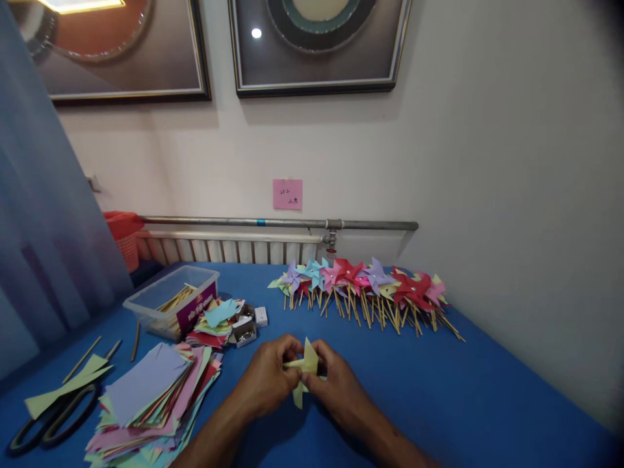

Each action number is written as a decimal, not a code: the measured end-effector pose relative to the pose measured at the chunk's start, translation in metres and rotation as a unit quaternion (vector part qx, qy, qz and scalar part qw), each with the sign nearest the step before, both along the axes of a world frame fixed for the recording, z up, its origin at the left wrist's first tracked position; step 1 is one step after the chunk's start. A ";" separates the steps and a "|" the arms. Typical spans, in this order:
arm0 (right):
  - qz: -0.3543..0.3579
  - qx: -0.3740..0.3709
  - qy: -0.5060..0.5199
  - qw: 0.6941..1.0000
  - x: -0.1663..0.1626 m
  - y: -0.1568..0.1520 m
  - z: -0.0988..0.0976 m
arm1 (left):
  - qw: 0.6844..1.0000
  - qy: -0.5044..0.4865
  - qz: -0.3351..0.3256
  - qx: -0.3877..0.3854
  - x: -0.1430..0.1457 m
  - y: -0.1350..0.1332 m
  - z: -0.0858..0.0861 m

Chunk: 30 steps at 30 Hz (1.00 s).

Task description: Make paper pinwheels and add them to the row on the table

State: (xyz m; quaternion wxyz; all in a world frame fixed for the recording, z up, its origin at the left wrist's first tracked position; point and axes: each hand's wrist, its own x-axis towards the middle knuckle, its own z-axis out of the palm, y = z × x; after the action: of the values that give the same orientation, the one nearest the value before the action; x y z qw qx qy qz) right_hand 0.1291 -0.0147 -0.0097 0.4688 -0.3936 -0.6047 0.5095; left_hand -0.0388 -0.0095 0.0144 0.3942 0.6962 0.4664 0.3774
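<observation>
Between my two hands is a pale yellow paper pinwheel [309, 361], its folded points sticking up and down. My left hand [270, 374] pinches it from the left, fingers curled and thumb near the centre. From the right, my right hand [336, 383] grips it with thumb and forefinger. Whether a pin or a stick sits at its middle is hidden by the fingers. Just beyond my left hand are small open boxes of metal pins [244, 331]. A pile of small coloured paper pieces [219, 320] lies beside them.
Finished pinwheels on sticks [361, 286] lie in a row at the back right. At left stand a clear plastic box of sticks [170, 305], a stack of coloured paper sheets [146, 383] and black-handled scissors [68, 413]. A radiator [234, 247] and pipe run along the wall.
</observation>
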 end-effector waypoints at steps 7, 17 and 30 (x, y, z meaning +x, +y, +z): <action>0.009 -0.019 0.007 1.000 0.000 -0.001 0.004 | 0.999 -0.031 -0.011 -0.038 -0.001 0.002 0.000; 0.015 -0.111 0.126 0.986 0.006 0.002 0.008 | 0.983 -0.150 -0.027 -0.099 -0.002 0.008 -0.001; 0.015 -0.113 0.205 0.972 0.001 -0.005 0.010 | 0.937 -0.325 0.036 -0.121 0.002 0.021 -0.014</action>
State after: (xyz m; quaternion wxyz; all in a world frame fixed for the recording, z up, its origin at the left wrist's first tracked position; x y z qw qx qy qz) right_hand 0.1301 -0.0199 0.0008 0.5277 -0.3216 -0.4401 0.6515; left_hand -0.0367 0.0111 0.0002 0.5915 0.4654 0.3798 0.5378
